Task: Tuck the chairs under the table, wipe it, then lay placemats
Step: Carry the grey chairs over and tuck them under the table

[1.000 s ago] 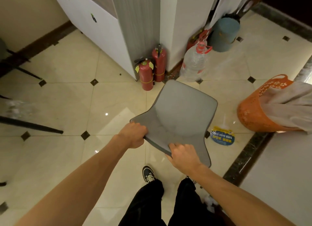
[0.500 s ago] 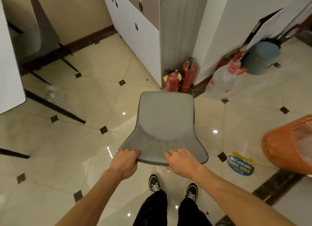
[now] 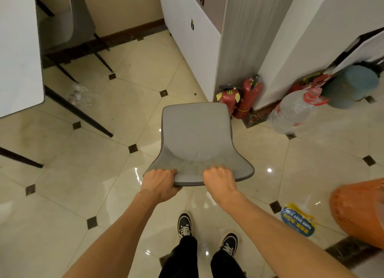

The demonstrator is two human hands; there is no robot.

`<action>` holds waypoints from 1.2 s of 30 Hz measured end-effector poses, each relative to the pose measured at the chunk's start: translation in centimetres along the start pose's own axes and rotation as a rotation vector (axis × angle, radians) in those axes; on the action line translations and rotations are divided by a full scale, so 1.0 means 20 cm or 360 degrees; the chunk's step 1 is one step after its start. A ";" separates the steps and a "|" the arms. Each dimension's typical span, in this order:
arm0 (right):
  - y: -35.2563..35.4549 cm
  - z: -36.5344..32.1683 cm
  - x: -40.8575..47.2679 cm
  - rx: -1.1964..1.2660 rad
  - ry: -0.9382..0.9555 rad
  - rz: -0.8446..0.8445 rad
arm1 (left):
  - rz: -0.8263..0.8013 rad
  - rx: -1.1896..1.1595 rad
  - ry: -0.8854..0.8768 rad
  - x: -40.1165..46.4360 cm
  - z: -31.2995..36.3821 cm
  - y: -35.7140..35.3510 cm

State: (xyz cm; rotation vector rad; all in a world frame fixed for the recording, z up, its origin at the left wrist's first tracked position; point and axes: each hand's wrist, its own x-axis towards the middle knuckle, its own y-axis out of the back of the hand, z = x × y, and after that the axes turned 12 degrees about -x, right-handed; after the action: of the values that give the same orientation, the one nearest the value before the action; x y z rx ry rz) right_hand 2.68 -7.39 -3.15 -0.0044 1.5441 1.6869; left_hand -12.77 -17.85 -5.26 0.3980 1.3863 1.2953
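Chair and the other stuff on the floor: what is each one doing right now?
Grey chair: gripped by its backrest top.
Left hand: gripping the backrest.
Right hand: gripping the backrest.
Fire extinguishers: upright by the cabinet.
Orange basket: on its side.
Second chair: beside the white table.

light: warm, dim-to-moderate indoor | glare: small bright ceiling-light spots on glossy floor tiles [image 3: 269,170] | shadows: soft, darkest under table [image 3: 18,49] | distortion: wide-angle bowing at edges | blur: orange basket [image 3: 357,211] smeared, edges soft
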 end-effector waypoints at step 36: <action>0.73 0.79 1.65 -0.0604 0.0426 0.0360 | 0.0101 -0.1147 0.0449 1.26 -0.01 0.56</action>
State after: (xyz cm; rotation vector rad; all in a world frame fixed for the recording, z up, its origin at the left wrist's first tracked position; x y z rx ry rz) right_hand -19.14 25.36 -4.04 -0.2719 1.4289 2.2133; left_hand -25.35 6.60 -8.08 -0.2430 1.0337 1.8446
